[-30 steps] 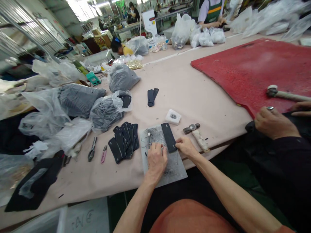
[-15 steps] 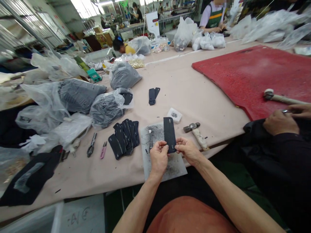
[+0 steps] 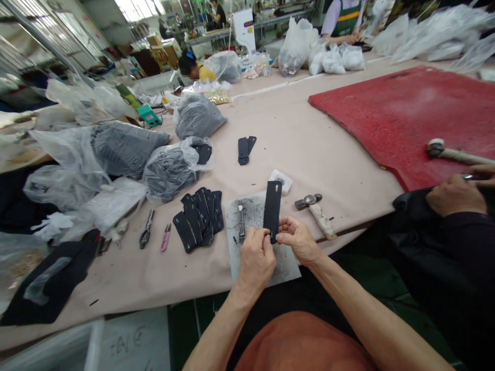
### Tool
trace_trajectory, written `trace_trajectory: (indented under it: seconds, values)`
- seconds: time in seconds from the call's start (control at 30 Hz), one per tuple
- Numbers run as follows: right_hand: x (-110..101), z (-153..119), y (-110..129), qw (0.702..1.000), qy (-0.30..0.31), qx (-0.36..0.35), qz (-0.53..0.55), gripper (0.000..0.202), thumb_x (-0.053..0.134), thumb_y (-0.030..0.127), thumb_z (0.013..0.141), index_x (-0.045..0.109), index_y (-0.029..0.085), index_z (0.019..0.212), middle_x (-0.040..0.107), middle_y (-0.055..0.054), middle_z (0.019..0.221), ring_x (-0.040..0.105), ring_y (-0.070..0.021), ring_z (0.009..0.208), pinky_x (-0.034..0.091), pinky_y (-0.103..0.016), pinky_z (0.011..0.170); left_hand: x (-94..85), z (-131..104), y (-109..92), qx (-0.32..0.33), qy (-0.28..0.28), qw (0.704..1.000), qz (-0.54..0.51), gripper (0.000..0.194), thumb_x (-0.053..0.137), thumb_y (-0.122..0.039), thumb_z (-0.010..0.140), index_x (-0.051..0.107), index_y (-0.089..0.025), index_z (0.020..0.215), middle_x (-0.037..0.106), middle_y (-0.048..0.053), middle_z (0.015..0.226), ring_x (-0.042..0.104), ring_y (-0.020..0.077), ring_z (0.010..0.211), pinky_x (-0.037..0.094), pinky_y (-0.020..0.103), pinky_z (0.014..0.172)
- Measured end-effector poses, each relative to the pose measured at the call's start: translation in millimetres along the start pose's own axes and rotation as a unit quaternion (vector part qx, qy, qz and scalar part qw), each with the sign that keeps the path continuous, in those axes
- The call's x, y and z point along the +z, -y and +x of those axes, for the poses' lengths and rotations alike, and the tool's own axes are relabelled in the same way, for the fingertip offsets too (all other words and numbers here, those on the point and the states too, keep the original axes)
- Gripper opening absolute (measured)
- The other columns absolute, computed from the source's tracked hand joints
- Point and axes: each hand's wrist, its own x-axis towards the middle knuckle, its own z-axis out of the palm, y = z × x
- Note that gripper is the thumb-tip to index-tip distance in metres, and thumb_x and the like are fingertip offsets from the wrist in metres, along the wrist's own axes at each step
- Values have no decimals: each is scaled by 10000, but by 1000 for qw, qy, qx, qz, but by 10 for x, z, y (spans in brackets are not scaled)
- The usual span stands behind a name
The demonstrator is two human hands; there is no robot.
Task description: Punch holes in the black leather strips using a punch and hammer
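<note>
Here, one black strip [image 3: 273, 205] in two hands [image 3: 257, 257] [image 3: 298, 241]

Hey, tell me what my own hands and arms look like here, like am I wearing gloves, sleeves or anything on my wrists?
Your left hand and right hand are both ungloved, with no watch or bracelet showing. No sleeve shows on either forearm. Below them is a plain rust-orange top. I see no rings, though some fingers are partly hidden.
</note>
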Motion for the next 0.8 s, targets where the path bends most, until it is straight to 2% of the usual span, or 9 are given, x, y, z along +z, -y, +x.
trace_trajectory:
  seconds: [0.23, 0.4, 0.5, 0.6, 0.7, 0.8]
  values:
    - [10, 1, -66, 998, -27, -30, -52, 255, 695, 168, 600, 621, 190, 843, 626, 20, 713, 554, -126, 657, 467, -263, 637, 122, -26, 4, -1, -28, 999, 29, 170, 477, -189, 913, 636, -190, 855, 649, 65, 848, 626, 188, 822, 482, 309, 751]
    - [13, 10, -88, 994, -67, -27, -84, 220, 659, 171, 602, 639, 182, 822, 607, 30, 651, 512, -111, 586, 402, -240, 546, 158, 46, 9, -10, 1, 992, 127, 141, 467, -165, 875, 594, -195, 821, 639, 64, 804, 628, 197, 765, 456, 302, 696]
    - [-54, 25, -59, 992, -113, -21, -54, 234, 679, 196, 590, 653, 174, 821, 594, 35, 622, 475, -98, 547, 358, -230, 508, -44, 134, 117, -51, -44, 980, 187, 165, 436, -190, 875, 597, -183, 839, 654, 85, 822, 640, 219, 776, 458, 312, 702]
    - [-172, 48, -22, 992, -122, -1, -8, 269, 725, 208, 553, 665, 168, 812, 597, 30, 608, 464, -95, 532, 343, -227, 493, -402, 120, 343, -134, -107, 968, 185, 185, 451, -280, 889, 615, -193, 888, 687, 66, 824, 664, 217, 790, 470, 301, 738]
    - [-274, 72, -16, 994, -102, 11, 35, 288, 763, 200, 537, 678, 164, 809, 608, 22, 618, 465, -93, 536, 349, -228, 496, -741, -101, 653, -218, -92, 951, 198, 206, 491, -344, 865, 633, -208, 928, 722, 60, 852, 687, 234, 819, 478, 310, 759]
    - [-315, 91, -35, 996, -78, 6, 54, 282, 776, 195, 556, 695, 171, 825, 610, 22, 638, 468, -94, 552, 357, -232, 510, -963, -509, 969, -299, -24, 925, 235, 233, 503, -377, 856, 625, -211, 966, 743, 79, 882, 703, 271, 866, 488, 328, 756]
